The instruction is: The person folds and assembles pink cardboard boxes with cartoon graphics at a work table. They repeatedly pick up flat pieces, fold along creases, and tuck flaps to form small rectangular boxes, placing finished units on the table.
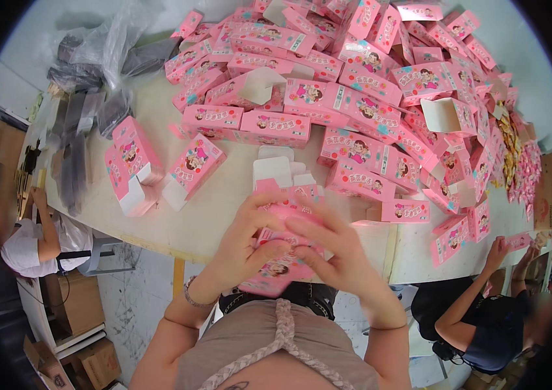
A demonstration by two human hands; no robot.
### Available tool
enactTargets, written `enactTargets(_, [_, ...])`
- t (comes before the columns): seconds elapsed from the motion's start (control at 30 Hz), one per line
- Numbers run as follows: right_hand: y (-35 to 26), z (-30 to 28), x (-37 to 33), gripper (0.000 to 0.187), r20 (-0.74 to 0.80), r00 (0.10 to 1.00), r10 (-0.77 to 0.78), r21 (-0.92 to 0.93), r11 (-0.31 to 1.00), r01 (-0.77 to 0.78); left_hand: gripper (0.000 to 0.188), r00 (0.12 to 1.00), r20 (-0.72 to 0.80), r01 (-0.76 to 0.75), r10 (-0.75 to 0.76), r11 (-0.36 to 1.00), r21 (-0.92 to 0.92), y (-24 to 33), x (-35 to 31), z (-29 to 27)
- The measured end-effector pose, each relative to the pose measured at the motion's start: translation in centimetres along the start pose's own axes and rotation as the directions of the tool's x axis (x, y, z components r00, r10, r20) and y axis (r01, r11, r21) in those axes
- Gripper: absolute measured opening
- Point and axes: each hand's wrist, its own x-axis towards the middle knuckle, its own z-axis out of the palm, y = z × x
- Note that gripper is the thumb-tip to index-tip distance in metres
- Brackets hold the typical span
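Pink printed cardboard box [270, 276] held in curled left hand [246, 239], blurred right hand [336, 248] against it, that hand's grip unclear, pink rectangular cartons [368, 114] heaped on pale tabletop [204, 211]

The held carton [268, 278] is coloured pink and printed with a cartoon figure. The piled cartons [362, 79] are patterned alike — pink, picked out in red and turquoise. The tabletop [224, 188] is coloured pale cream; among the packets [516, 159], gold is mixed with pink.

Clear plastic sheeting [116, 52], brown cardboard carton [87, 302], light-shirted co-worker [22, 249] at left
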Motion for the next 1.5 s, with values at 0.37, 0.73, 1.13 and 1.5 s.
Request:
enactTargets(0.37, [4.3, -3.8, 2.2, 0.058, -0.281, 0.828, 0.485, -0.007, 0.862, -0.508, 0.046, 0.895, -0.425, 0.154, -0.136, 0.988, 0.009, -2.0, 0.8, -3.8])
enactTargets(0.73, [3.9, 1.4, -0.6, 0.043, -0.180, 0.928, 0.326, -0.252, 0.897, -0.364, 0.052, 0.874, -0.343, 0.353, -0.343, 0.935, -0.034, -5.6, -0.1, 1.0])
enactTargets(1.13, [-0.7, 0.4, 1.7, 0.082, -0.130, 0.914, 0.384, 0.285, 0.897, -0.337, 0.076, 0.954, 0.072, 0.262, -0.291, 0.695, -0.669, 0.3, 3.3, 1.3])
enactTargets(1.5, [2.0, 1.2, 0.8, 0.040, -0.167, 0.971, 0.169, 0.304, 0.946, -0.113, 0.063, 0.916, 0.159, 0.377, -0.367, 0.926, -0.032, 1.8, 0.6, 0.9])
